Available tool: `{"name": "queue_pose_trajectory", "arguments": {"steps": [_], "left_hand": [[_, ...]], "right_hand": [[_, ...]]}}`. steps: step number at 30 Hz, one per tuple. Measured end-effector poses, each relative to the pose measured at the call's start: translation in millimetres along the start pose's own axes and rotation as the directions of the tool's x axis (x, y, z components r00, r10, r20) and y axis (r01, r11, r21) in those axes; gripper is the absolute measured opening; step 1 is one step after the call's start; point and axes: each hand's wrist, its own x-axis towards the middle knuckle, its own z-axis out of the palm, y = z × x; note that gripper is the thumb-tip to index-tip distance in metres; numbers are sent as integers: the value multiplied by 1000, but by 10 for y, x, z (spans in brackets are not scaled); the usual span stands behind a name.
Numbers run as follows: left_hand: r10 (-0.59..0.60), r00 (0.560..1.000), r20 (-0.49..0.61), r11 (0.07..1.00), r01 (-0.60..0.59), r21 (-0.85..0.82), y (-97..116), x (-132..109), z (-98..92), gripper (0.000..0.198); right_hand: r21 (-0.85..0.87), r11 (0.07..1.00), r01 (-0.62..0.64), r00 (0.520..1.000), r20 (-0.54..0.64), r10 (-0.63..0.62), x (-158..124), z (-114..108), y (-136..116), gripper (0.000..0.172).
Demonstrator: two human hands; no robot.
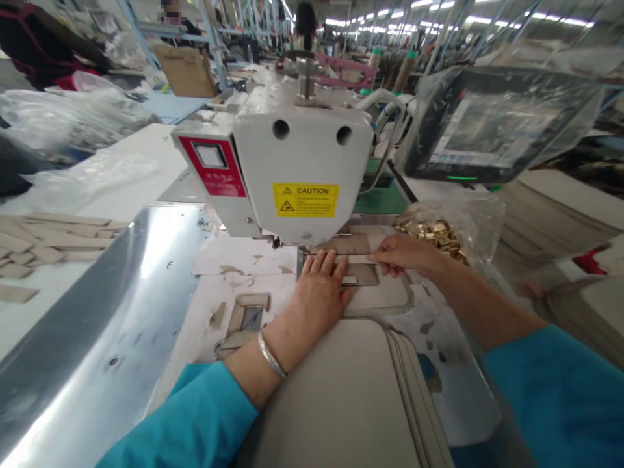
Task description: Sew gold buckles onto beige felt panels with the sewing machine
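My left hand (pixel 322 286) lies with its fingers stretched out flat on the work under the head of a sewing machine (pixel 305 149). Beneath the fingertips runs a narrow light strip (pixel 359 259), and my right hand (pixel 402 255) pinches its right end between thumb and fingers. The strip lies across a beige panel (pixel 380 296) with rounded corners, between brown rectangular pieces (pixel 365 275). A metal clamp edge (pixel 301 261) stands just left of my left fingertips. The needle area is partly hidden behind the machine head.
A stack of beige panels (pixel 341 390) lies nearest me. Gold metal parts in a plastic bag (pixel 433 234) sit right of my right hand. Loose beige strips (pixel 58 240) lie at the left, beyond a shiny metal plate (pixel 107 312). A wrapped screen (pixel 497 123) stands at right.
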Motion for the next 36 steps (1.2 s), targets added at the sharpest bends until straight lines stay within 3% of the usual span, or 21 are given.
{"name": "queue_pose_trajectory", "arguments": {"steps": [5,13,16,24,29,31,34,36], "left_hand": [[0,1000,-12,1000,1,22,17,-1,5,58],[53,997,-53,998,-51,27,-35,-11,86,58],[60,997,-47,998,-59,23,-39,-5,81,55],[105,994,-36,994,-105,-11,-60,54,64,54],[110,993,-45,994,-111,-13,-66,63,81,53],[115,992,-54,993,-116,-16,-64,55,85,54],[118,991,-65,993,-120,-14,-61,40,81,54],[123,990,-72,992,-124,-9,-59,32,74,53]], "right_hand": [[-18,1000,-21,999,34,22,-14,42,-54,30],[-173,976,130,975,-156,-157,-216,55,-184,15],[-157,983,95,974,-188,-124,-186,67,-131,15],[-50,999,-8,1000,17,9,15,52,-9,25],[-182,983,-31,999,-10,30,-37,64,-128,27],[-324,946,-2,997,-80,-25,-89,56,-177,25],[-502,857,117,955,-181,-236,-172,24,-232,23],[-411,894,180,932,-218,-288,-206,13,-237,24]]}}
